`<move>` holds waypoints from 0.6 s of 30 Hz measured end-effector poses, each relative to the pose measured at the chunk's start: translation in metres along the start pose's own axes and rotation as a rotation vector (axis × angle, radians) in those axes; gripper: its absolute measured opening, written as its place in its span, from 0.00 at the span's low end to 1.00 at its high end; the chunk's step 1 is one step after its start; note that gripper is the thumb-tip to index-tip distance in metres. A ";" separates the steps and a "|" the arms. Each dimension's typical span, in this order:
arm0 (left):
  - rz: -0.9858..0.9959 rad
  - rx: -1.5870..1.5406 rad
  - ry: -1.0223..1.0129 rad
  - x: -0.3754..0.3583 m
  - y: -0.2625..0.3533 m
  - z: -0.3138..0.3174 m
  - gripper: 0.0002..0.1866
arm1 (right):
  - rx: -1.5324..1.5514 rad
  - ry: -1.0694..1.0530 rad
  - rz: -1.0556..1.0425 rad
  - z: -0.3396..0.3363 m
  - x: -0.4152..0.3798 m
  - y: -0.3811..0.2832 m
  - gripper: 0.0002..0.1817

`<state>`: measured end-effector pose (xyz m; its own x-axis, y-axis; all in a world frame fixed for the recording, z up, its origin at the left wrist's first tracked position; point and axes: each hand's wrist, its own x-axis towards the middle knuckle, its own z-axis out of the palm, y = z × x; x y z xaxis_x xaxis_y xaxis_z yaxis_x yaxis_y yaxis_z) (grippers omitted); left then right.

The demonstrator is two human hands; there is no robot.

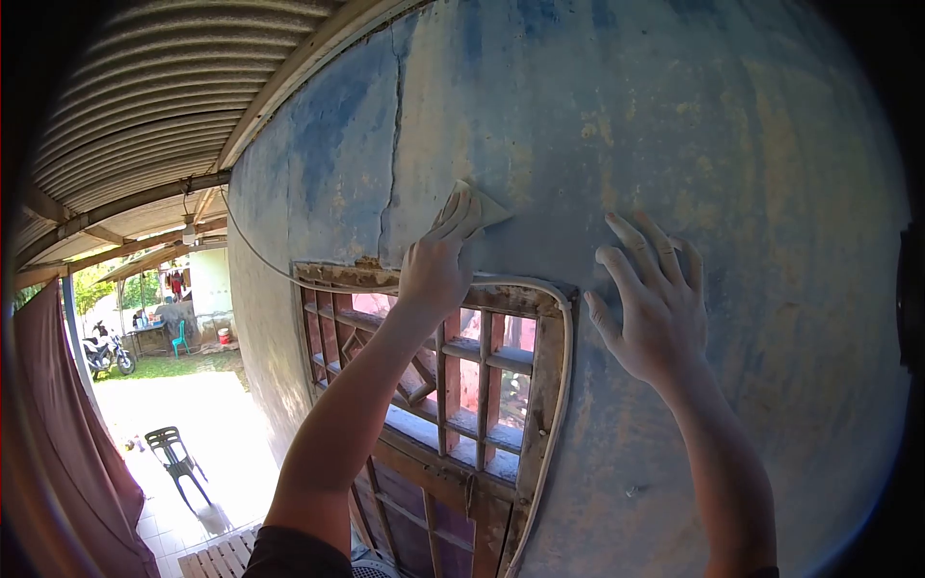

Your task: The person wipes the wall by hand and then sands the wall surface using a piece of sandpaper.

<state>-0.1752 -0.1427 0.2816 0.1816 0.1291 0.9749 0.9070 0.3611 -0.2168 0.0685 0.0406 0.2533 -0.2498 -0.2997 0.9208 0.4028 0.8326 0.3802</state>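
My left hand presses a folded piece of sandpaper flat against the wall, just above the window frame. Its fingers lie over the sheet, and a pale corner sticks out to their right. To the right, my right hand rests on the same wall with fingers spread and nothing in it. Pale dust coats the fingers of both hands. The wall shows worn blue-grey paint with yellowish patches. A dark crack runs down it to the left of my left hand.
Below my hands is a wooden window with bars. A pale cable runs along its top and right side. Corrugated roofing slopes overhead. At left are a curtain, a dark plastic chair, a slatted wooden surface and a motorcycle.
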 end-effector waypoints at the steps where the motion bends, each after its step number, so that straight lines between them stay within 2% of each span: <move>1: 0.001 -0.001 0.006 0.008 -0.003 0.001 0.22 | 0.000 -0.014 -0.008 0.001 0.002 -0.001 0.21; 4: 0.022 0.010 0.026 0.064 -0.025 0.005 0.21 | -0.003 -0.030 -0.005 0.005 0.010 -0.008 0.21; 7: -0.045 -0.035 0.087 0.106 -0.033 0.001 0.21 | -0.003 -0.028 0.016 0.007 0.012 -0.011 0.21; 9: -0.199 -0.011 -0.015 0.114 -0.027 -0.001 0.21 | 0.003 -0.020 0.025 0.006 0.014 -0.011 0.20; 15: 0.010 -0.166 -0.004 -0.017 0.021 0.003 0.22 | -0.001 -0.017 0.024 0.008 0.011 -0.011 0.20; 18: -0.004 -0.148 -0.028 -0.023 0.015 0.001 0.22 | -0.005 -0.003 0.025 0.008 0.012 -0.009 0.21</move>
<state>-0.1657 -0.1395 0.2556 0.1689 0.1540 0.9735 0.9541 0.2223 -0.2007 0.0543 0.0333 0.2598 -0.2422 -0.2777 0.9296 0.4131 0.8374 0.3578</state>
